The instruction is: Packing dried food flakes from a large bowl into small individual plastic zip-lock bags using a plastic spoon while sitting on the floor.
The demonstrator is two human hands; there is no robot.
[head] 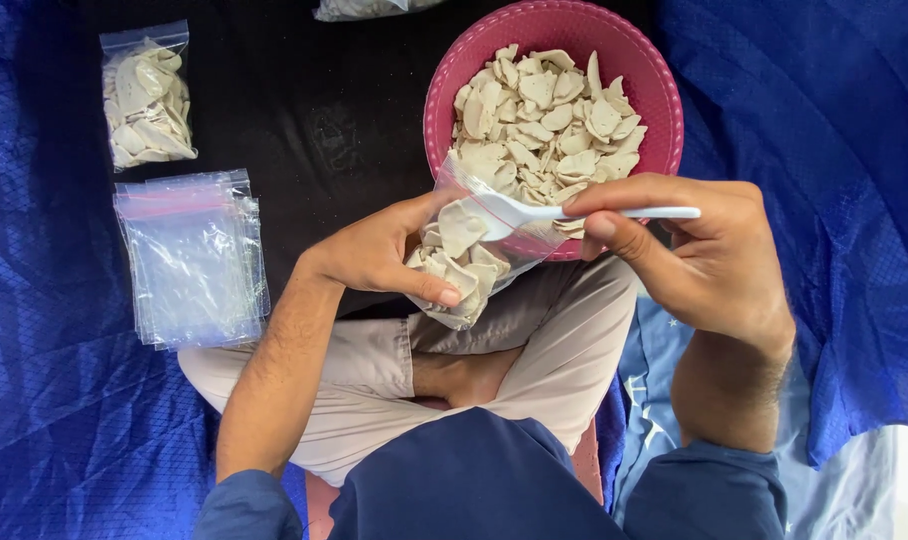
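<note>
The left hand point(379, 255) grips the part-filled clear bag point(464, 265) with its mouth toward the right hand point(709, 255), which pinches a white spoon point(554, 212) lying crosswise, bowl at that mouth (pink bowl point(654, 85) of pale chips just beyond both hands).

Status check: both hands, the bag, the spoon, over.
Left hand holds open clear bag, part-filled with pale chips. Right hand grips white spoon, tip inside bag. Pink bowl behind, nothing blocking.
</note>
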